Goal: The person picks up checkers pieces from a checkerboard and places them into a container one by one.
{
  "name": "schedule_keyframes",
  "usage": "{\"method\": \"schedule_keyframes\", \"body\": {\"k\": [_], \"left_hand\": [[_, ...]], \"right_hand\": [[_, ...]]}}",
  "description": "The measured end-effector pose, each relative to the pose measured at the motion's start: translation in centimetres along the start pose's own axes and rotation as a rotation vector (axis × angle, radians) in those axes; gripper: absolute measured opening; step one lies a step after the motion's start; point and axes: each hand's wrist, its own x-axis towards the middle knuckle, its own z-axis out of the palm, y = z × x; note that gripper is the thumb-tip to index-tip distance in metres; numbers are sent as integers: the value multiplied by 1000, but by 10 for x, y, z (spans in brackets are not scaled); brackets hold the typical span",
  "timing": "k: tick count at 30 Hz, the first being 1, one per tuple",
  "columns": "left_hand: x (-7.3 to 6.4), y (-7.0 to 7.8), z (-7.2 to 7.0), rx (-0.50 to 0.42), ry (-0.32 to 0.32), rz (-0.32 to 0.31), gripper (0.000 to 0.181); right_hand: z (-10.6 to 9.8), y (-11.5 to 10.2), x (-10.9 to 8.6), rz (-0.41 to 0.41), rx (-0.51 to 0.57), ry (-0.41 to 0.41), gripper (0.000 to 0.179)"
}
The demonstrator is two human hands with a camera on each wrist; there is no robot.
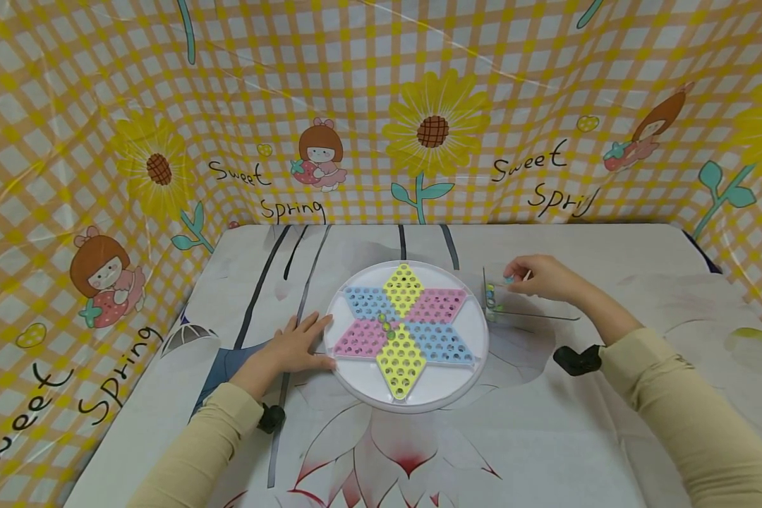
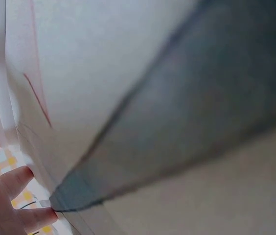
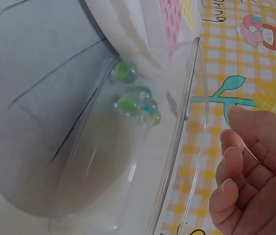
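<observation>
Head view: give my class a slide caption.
Left grip at the edge of a star-patterned board, right grip pinching a blue marble near a clear box.

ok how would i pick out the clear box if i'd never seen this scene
On the table, find the round white board with the six-pointed star. Just past the board's right edge in the head view, near the right hand, is the clear box. Unlike the opaque board, it is see-through, with a few glassy marbles at its board-side end.
</observation>
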Motion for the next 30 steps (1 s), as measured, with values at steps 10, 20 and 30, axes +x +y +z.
{"method": "schedule_keyframes", "body": {"k": [10, 20, 30], "left_hand": [[1, 0, 0, 4, 0, 4, 93], [0, 1, -1, 4, -6, 4, 92], [-1, 1, -1, 13, -5, 6, 91]], "right_hand": [[-2, 10, -9, 39, 2, 3, 23], [-3, 21, -14, 43, -3, -5, 24], [-4, 25, -19, 62, 1, -21, 24]]}}
